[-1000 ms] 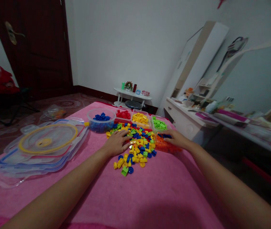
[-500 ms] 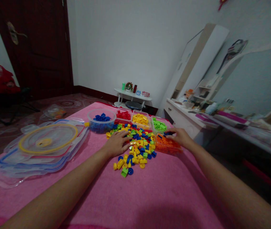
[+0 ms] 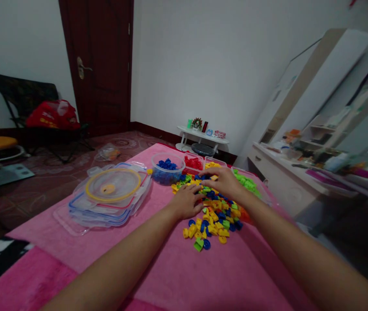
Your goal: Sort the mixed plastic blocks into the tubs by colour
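Observation:
A heap of mixed toy building blocks [image 3: 214,214], mostly yellow, blue and green, lies on the pink cloth [image 3: 177,263]. My left hand [image 3: 187,201] rests on the near left side of the heap, fingers spread. Over the far side reaches my right hand [image 3: 225,182], its fingers apart and pointing left among the blocks; a small yellow piece [image 3: 214,177] shows between them, and I cannot make out whether it is touched. Behind the heap stand a round tub of blue blocks [image 3: 167,172] and boxes of red blocks [image 3: 193,163], yellow blocks [image 3: 212,165] and green blocks [image 3: 247,182]. My right forearm mostly hides the orange blocks [image 3: 245,215].
Stacked clear lids [image 3: 112,194] with coloured rims lie at the left of the cloth. Beyond are a low white shelf [image 3: 203,134], a door [image 3: 101,65] and a folding chair [image 3: 24,97] with a red bag [image 3: 54,114]. A white dresser [image 3: 274,168] stands at the right.
My right hand has moved left from the orange box to the far side of the heap. My left hand stays on the heap. The view has turned left, showing the chair.

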